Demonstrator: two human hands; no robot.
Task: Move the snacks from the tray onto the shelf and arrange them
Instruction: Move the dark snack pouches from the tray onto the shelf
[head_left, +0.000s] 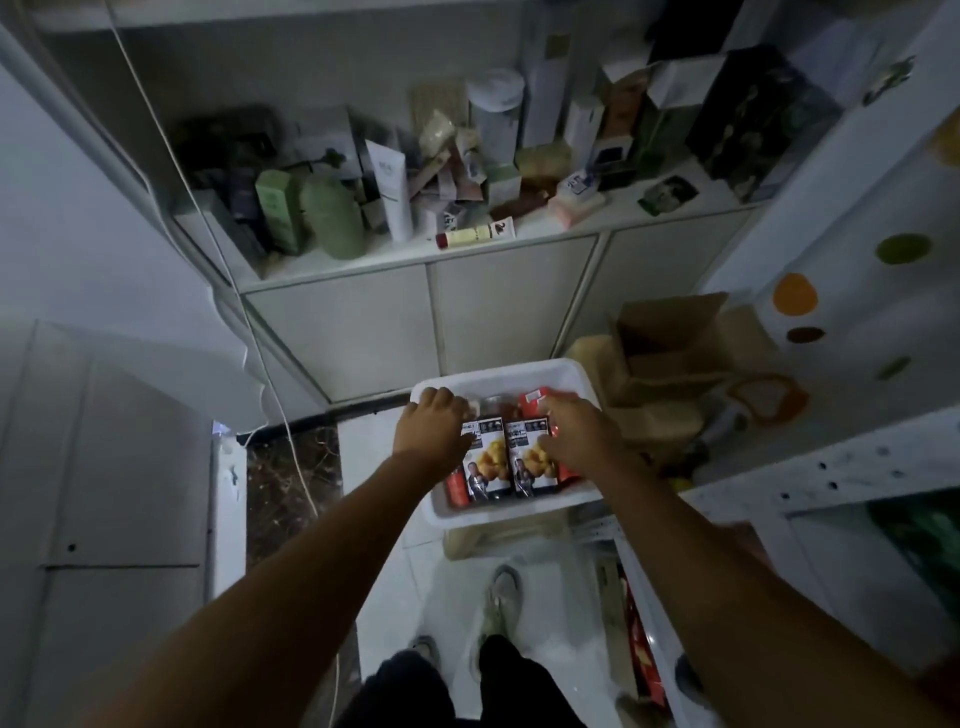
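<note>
— Where are the snacks?

— In the white tray (571, 371), under both hands. Two matching snack packets (506, 462) with a yellow food picture lie side by side between the hands, with red packs (535, 402) beyond and beside them.

— What is the left hand (434, 428) doing?

— It rests at the tray's left edge, fingers curled down on the left packet; whether it truly grips it I cannot tell, since the fingertips are hidden.

— And the right hand (576, 434)?

— Laid over the right packet and a red pack; its fingers are hidden too, so the grasp is unclear.

— Anything else hard to read?

— The print on the packets is too small. Beyond the hands, a cluttered shelf (519, 244) of boxes and tubes is blurred.
</note>
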